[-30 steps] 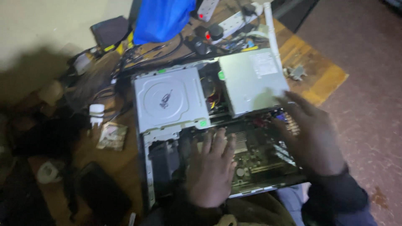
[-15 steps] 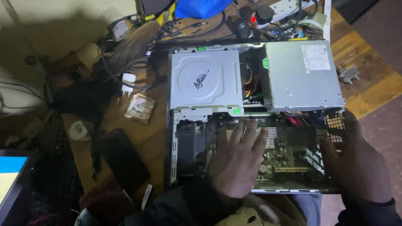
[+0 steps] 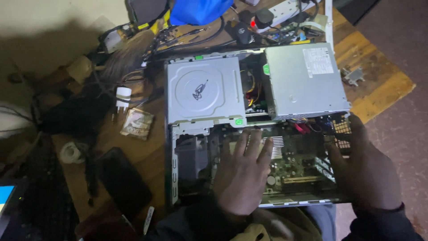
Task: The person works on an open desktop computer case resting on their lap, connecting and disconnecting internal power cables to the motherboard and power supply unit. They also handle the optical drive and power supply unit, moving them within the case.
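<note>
An open desktop computer case [image 3: 171, 169] lies flat on a wooden table [image 3: 379, 85]. Inside, a silver optical drive [image 3: 203, 91] fills the upper left and a grey power supply box [image 3: 303, 80] the upper right. The green motherboard [image 3: 303, 165] shows in the lower half. My left hand [image 3: 243, 176] rests flat on the motherboard, fingers spread, holding nothing. My right hand [image 3: 363, 169] presses against the case's right side wall, fingers along the vented edge.
Tangled cables [image 3: 178, 38], a blue bag [image 3: 198, 10] and a white power strip [image 3: 285, 9] crowd the back of the table. A white plug adapter [image 3: 122, 96], a small packet [image 3: 138, 123] and a dark phone [image 3: 122, 180] lie left of the case. A small metal bracket [image 3: 354, 76] sits at right.
The view has swung so the case sits more centred and square. My right hand slid from the motherboard's right part out to the case's right wall. My left hand stayed on the board.
</note>
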